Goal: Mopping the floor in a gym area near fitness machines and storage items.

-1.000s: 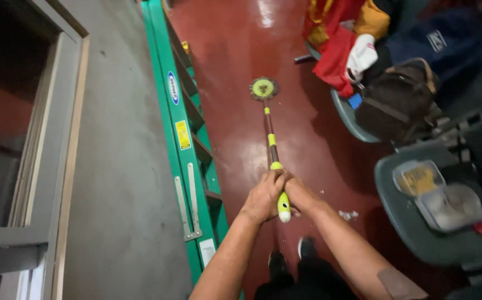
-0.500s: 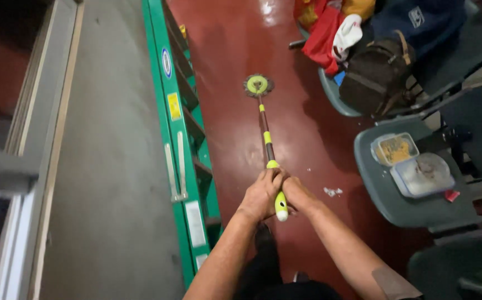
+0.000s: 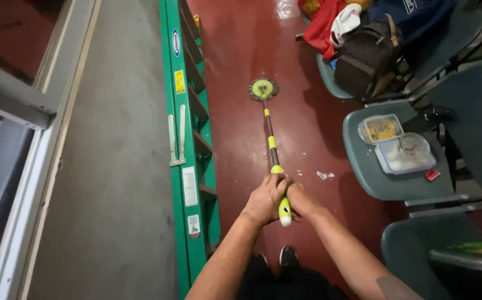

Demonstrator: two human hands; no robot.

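Near edge: dark shoes (image 3: 287,255) on the red floor (image 3: 235,44). Left hand (image 3: 265,199) and right hand (image 3: 302,201) both wrapped tight around the yellow-green grip of the mop (image 3: 270,145), side by side and touching; the grip's rounded end pokes out below them. The pole runs straight away from the body to the round mop head (image 3: 262,89), flat on the floor. Small white scraps (image 3: 324,175) lie just right of the pole. Green ladder (image 3: 188,139) on its side, left of the mop (along a grey strip). Right: grey chair (image 3: 363,166) bearing food containers (image 3: 396,143); farther off, a dark backpack (image 3: 369,55) beside red cloth (image 3: 323,25).
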